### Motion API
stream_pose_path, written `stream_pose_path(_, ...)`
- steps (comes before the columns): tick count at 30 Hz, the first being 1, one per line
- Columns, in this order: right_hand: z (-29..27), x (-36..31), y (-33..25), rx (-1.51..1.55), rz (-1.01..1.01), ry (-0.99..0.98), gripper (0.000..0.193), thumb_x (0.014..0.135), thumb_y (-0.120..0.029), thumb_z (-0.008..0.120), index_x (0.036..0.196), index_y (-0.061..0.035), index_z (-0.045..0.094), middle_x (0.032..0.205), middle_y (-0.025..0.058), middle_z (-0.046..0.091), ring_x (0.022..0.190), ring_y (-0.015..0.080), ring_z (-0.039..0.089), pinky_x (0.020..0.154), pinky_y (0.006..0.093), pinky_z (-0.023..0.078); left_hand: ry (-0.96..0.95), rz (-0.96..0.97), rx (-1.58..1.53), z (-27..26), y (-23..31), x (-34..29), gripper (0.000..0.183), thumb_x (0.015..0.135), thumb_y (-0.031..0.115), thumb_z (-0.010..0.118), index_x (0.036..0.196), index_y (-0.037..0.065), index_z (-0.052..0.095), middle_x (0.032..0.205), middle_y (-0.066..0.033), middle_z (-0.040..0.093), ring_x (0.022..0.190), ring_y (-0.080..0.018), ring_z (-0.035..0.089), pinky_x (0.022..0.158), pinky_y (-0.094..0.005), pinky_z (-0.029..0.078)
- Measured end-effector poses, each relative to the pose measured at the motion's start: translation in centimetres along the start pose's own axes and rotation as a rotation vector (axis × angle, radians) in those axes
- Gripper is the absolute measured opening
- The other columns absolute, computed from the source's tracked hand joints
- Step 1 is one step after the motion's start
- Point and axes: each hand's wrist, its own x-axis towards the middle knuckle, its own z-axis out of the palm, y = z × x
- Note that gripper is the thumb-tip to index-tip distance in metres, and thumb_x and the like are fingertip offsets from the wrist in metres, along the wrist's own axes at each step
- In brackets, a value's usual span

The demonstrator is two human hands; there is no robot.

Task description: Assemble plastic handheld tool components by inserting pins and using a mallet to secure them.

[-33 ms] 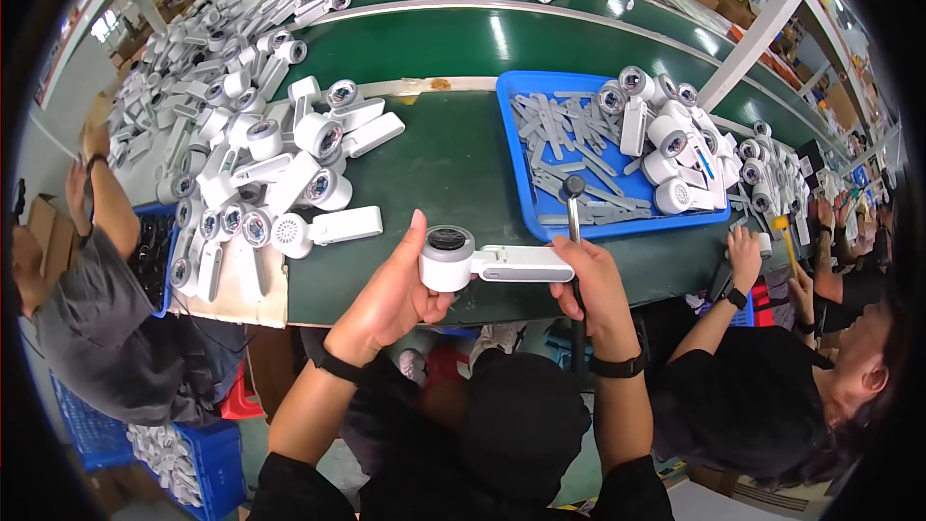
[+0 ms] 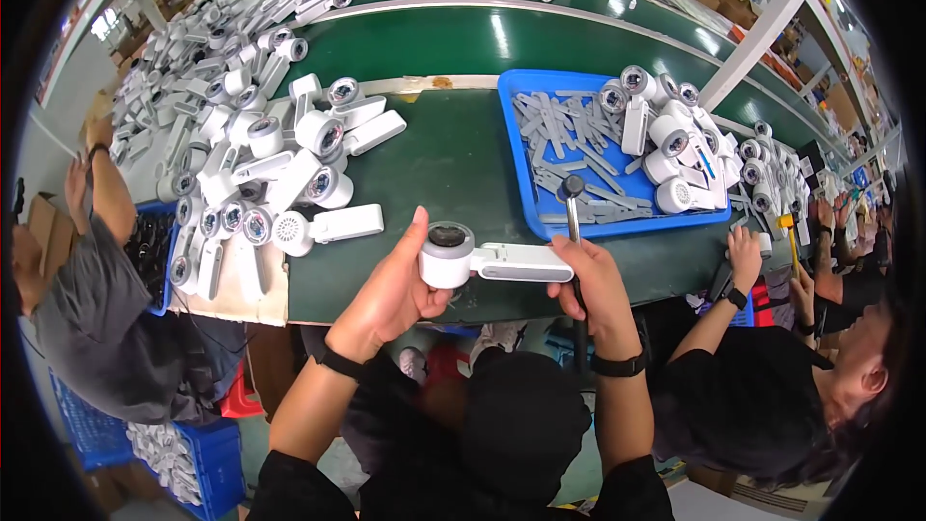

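A white handheld fan (image 2: 526, 262) with a round, grey-rimmed head lies level between my hands above the near edge of the green bench. My left hand (image 2: 394, 280) is closed around the fan's head, thumb pointing up along its side. My right hand (image 2: 596, 287) pinches the end of the fan's handle. The same right hand also grips a hammer (image 2: 574, 217), its dark head up, its metal shaft upright and its black grip running down below the palm. A grey strip is visible along the handle's near side.
Many similar fans (image 2: 318, 135) are heaped at the left. A blue tray (image 2: 516, 150) with grey strips (image 2: 579, 135) and more fans stands at the right. One co-worker (image 2: 106, 299) sits at the left; another (image 2: 743, 376) at the right has a yellow-headed mallet (image 2: 787, 222) nearby.
My hands, the fan and the hammer look practically still. At the right, the yellow-headed mallet has shifted slightly.
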Motion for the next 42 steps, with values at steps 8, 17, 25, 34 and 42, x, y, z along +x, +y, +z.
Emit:
stream_pose_path(8, 0.0, -0.5, 2.3, -0.167, -0.108, -0.080, 0.033, 0.101, -0.013, 0.069, 0.131, -0.0017, 0.064, 0.070, -0.0036, 0.058, 0.041, 0.0023, 0.044, 0.037, 0.0205, 0.030, 0.098, 0.412, 0.435, -3.4, -1.0, 2.1, 0.063, 0.102, 0.028, 0.070, 0.155, 0.007, 0.043, 0.130, -0.0047, 0.064, 0.119, -0.0134, 0.059, 0.099, -0.0295, 0.050)
stream_pose_path(17, 1.1, 0.5, 3.2, -0.218, -0.164, -0.069, 0.032, 0.099, -0.010, 0.070, 0.130, -0.0019, 0.068, 0.079, -0.0021, 0.065, 0.043, 0.0016, 0.044, 0.040, 0.0205, 0.032, 0.165, 0.596, 0.653, -3.9, -2.0, 2.9, 0.080, 0.086, 0.011, 0.084, 0.154, 0.004, 0.044, 0.144, -0.0105, 0.058, 0.129, -0.0193, 0.056, 0.110, -0.0333, 0.045)
stream_pose_path(25, 1.1, 0.7, 1.9, -0.490, -0.310, 0.025, 0.022, 0.101, -0.010, 0.066, 0.122, -0.0043, 0.068, 0.074, -0.0061, 0.059, 0.050, 0.0008, 0.045, 0.045, 0.0198, 0.033, 0.578, 0.681, 0.889, -4.3, -3.6, 0.9, 0.083, 0.084, 0.013, 0.081, 0.154, -0.002, 0.039, 0.139, -0.0201, 0.060, 0.125, -0.0275, 0.060, 0.106, -0.0366, 0.047)
stream_pose_path(34, 6.2, 6.7, -1.2, -0.384, -0.159, -0.206, 0.023, 0.102, -0.006, 0.057, 0.125, -0.0056, 0.052, 0.087, 0.0064, 0.065, 0.051, 0.0078, 0.052, 0.045, 0.0233, 0.038, 0.780, 0.930, 1.062, -5.0, -6.3, 2.2, 0.074, 0.081, 0.018, 0.082, 0.145, -0.002, 0.050, 0.131, -0.0240, 0.062, 0.119, -0.0417, 0.060, 0.105, -0.0476, 0.045)
stream_pose_path(42, 7.1, 15.5, 0.6, -0.952, -0.484, -0.136, 0.018, 0.095, -0.014, 0.064, 0.082, -0.0016, 0.062, 0.070, 0.0056, 0.062, 0.061, 0.0155, 0.062, 0.057, 0.0347, 0.050, 0.828, 1.003, 1.106, -5.5, -6.8, 4.4, 0.075, 0.083, 0.018, 0.083, 0.147, -0.002, 0.051, 0.130, -0.0238, 0.065, 0.118, -0.0397, 0.062, 0.105, -0.0462, 0.045)
